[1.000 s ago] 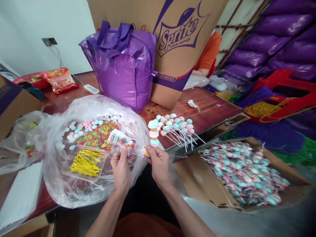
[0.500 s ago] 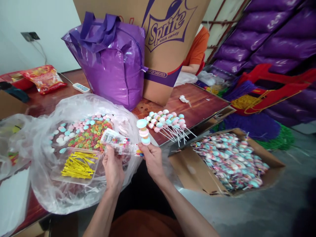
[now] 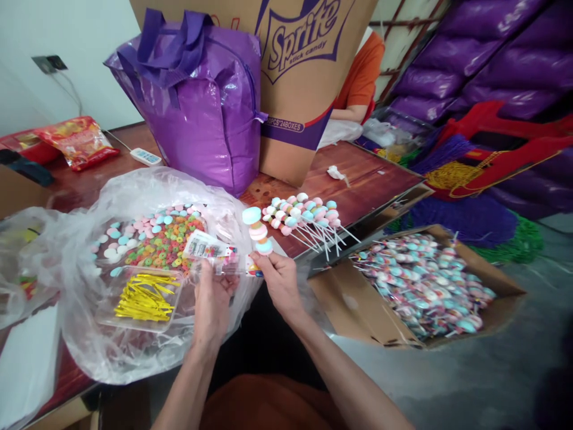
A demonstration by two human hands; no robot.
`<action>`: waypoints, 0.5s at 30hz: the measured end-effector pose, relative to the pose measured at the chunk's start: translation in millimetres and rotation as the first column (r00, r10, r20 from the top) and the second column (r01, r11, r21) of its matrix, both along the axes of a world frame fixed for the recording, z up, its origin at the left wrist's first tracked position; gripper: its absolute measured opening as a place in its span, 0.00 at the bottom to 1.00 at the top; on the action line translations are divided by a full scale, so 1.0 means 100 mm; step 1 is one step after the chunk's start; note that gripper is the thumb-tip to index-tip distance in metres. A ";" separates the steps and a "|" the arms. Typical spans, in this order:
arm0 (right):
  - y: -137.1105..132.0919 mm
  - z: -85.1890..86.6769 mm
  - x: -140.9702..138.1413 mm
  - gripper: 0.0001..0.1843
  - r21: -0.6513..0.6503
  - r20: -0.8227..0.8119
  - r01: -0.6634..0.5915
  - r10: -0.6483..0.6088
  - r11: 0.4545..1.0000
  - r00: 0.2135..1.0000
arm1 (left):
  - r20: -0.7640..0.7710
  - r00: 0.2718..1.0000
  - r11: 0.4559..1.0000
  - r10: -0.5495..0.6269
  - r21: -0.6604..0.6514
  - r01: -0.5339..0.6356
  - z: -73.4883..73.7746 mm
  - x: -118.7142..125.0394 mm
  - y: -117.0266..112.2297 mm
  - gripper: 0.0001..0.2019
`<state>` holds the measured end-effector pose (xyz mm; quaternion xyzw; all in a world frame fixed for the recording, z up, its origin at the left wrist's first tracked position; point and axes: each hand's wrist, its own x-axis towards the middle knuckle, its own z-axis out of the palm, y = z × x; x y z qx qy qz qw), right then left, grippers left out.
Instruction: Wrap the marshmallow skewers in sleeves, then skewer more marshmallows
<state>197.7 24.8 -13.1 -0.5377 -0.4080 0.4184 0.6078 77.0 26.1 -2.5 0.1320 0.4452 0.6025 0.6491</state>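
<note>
- Right hand (image 3: 280, 278) pinches the stick of a candy skewer (image 3: 257, 230), fingers clamped low on it; skewer upright, tilted slightly left, three stacked pieces: blue, pink, blue.
- Left hand (image 3: 213, 295) grips a clear wrapper sleeve (image 3: 215, 254) with printed card label, fingers closed on its lower edge; sleeve sits just left of the skewer, its printed end touching the right hand's fingertips.
- Both hands hover over the near edge of the counter (image 3: 371, 179), in front of the big clear plastic bag (image 3: 134, 352).
- Clear plastic bag lies open on the counter; inside: a tray of loose candy (image 3: 154, 239) with pink/blue/white discs at the back and multicoloured rings in front, plus a clear tub (image 3: 105, 319) holding yellow twist ties (image 3: 143, 297).
- Pile of finished skewers (image 3: 308, 218) lies flat on the counter just right of the held one, sticks pointing right, over the edge.
- Open cardboard box (image 3: 353, 304) sits below the counter edge to the right, full of wrapped candy skewers (image 3: 421, 283).
- Back of counter: purple tote bag (image 3: 201, 101), zipped, contents hidden; tall "Sprite stick candy" carton (image 3: 308, 77) beside it, touching.
- Far left: red snack packet (image 3: 78, 140), white remote (image 3: 145, 157).
- Another person in an orange sleeve (image 3: 362, 77) sits behind the carton.
</note>
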 end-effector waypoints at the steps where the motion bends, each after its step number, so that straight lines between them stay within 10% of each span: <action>1: 0.01 0.01 0.01 0.26 -0.002 0.003 -0.022 0.022 1.000 1.000 | 0.000 1.000 1.000 0.017 -0.010 -0.017 0.00 0.02 -0.02 0.19; 15: -0.27 0.01 0.34 0.18 0.040 0.296 0.021 -0.032 0.999 0.955 | 0.121 0.992 0.990 0.045 -0.142 -0.028 -0.07 -0.15 0.13 0.11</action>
